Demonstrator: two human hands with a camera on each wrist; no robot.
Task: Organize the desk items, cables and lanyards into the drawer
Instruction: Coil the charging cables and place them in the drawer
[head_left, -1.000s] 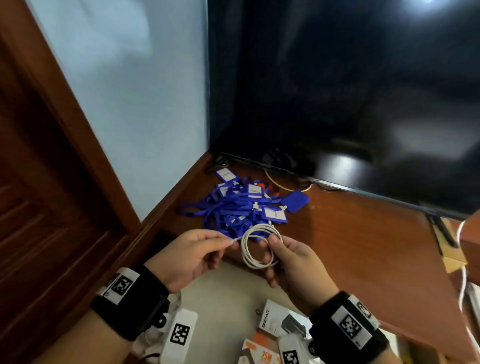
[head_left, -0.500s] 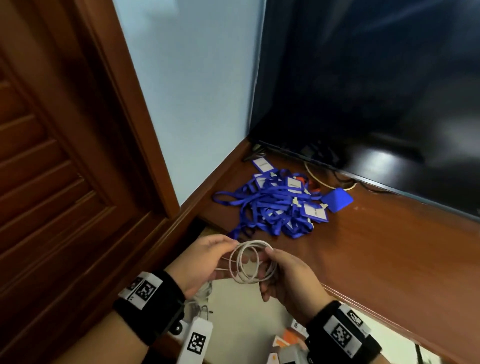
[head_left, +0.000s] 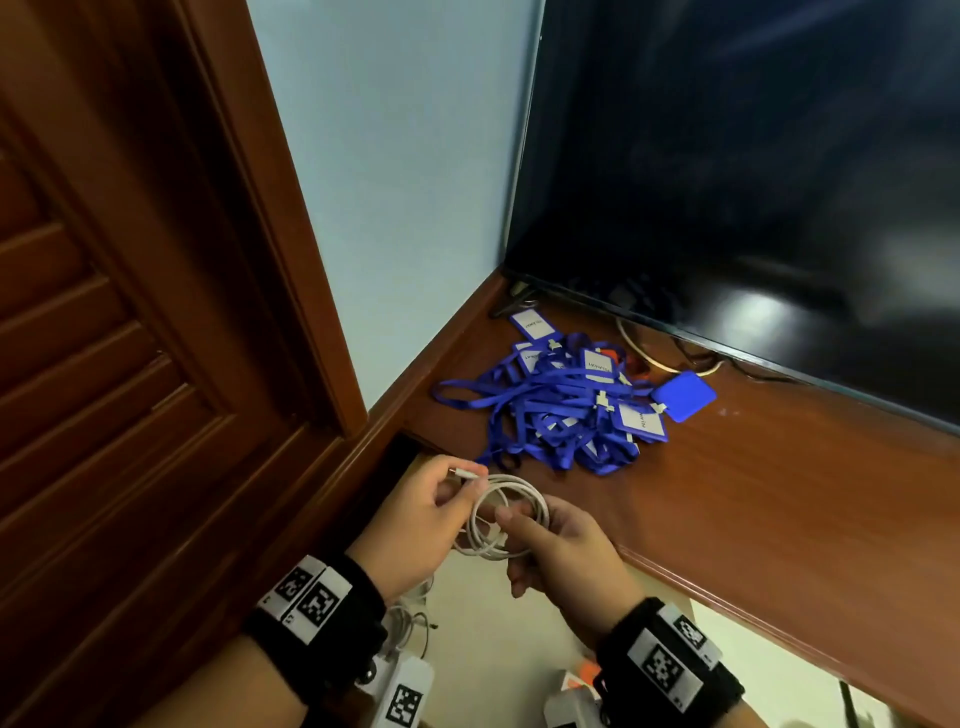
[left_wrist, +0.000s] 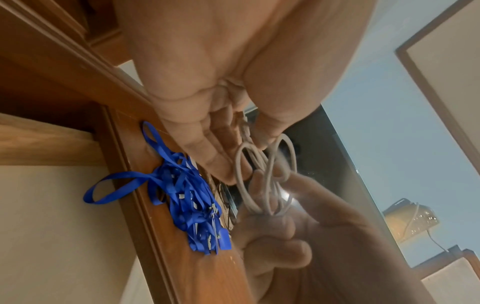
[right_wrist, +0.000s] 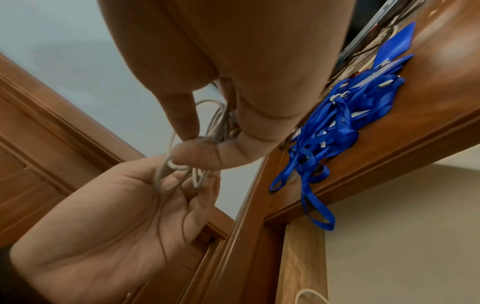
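Note:
A coiled white cable hangs between both hands over the open drawer. My left hand pinches the cable's plug end between thumb and fingers. My right hand pinches the coil's loops between thumb and forefinger. The left wrist view shows the white cable looped under the left hand's fingertips. In the right wrist view the cable is clamped by the right thumb. A heap of blue lanyards with badge holders lies on the wooden desk behind the hands.
A dark television stands at the back of the desk, with cables under it. A wooden door and a pale wall are at the left. Small boxes and other cables lie in the drawer.
The head view has swung left and down. My left hand has brought the cable's plug end up to the coil, and both hands sit lower, over the drawer.

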